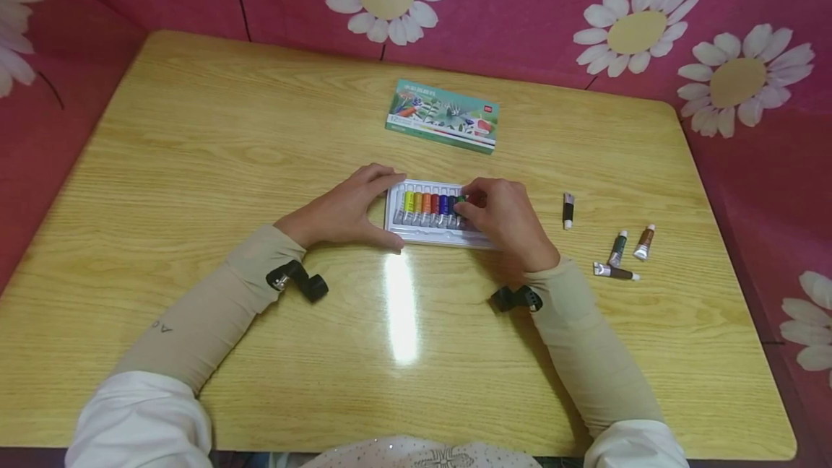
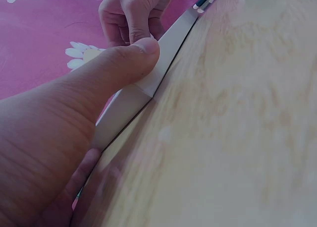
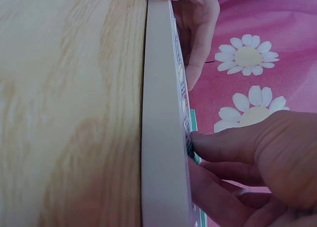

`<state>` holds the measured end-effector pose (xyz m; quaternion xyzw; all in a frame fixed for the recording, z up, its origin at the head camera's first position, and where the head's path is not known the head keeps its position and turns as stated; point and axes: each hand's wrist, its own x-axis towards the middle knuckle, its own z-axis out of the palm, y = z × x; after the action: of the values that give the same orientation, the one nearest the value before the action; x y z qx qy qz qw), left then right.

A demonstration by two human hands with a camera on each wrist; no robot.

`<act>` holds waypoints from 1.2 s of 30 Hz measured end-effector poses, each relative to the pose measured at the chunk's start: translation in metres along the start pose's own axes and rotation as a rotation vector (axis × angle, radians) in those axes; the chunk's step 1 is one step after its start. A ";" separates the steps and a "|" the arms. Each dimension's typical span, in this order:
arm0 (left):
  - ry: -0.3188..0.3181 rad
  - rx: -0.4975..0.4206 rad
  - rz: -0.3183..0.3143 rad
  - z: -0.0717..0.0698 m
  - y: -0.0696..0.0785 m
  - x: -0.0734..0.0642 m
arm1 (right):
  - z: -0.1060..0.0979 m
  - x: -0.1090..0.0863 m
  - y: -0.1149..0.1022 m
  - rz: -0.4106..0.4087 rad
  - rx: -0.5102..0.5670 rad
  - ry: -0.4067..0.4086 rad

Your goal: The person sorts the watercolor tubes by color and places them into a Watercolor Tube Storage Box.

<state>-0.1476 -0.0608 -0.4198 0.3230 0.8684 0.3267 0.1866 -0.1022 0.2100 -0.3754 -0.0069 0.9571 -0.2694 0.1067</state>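
A white plastic tray [image 1: 429,236] lies in the middle of the table, holding a row of small paint tubes [image 1: 426,204] from yellow through orange and red to blue. My left hand [image 1: 344,211] grips the tray's left end, thumb at the front corner and fingers at the back one. In the left wrist view the thumb [image 2: 141,53] presses on the tray's edge [image 2: 124,113]. At the right end of the row, my right hand [image 1: 510,215] pinches a green paint tube [image 1: 463,200] between thumb and fingers. The right wrist view shows this tube [image 3: 190,147] partly hidden by the thumb.
Right of the tray lie a black tube [image 1: 568,211], a dark green tube [image 1: 618,248], a brown tube [image 1: 645,243] and a dark brown tube [image 1: 616,272]. A green printed paint box [image 1: 442,115] lies behind the tray. A flowered pink cloth [image 1: 507,13] hangs past the table's far edge.
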 end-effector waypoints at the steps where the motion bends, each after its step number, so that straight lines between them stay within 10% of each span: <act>1: 0.000 0.001 0.001 0.000 0.000 0.000 | 0.000 0.000 0.000 -0.001 0.001 -0.002; 36: 0.007 -0.005 0.012 0.002 -0.003 0.001 | 0.000 0.000 0.002 -0.018 -0.026 0.001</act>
<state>-0.1488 -0.0609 -0.4231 0.3265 0.8662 0.3312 0.1827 -0.1023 0.2111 -0.3766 -0.0169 0.9604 -0.2580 0.1034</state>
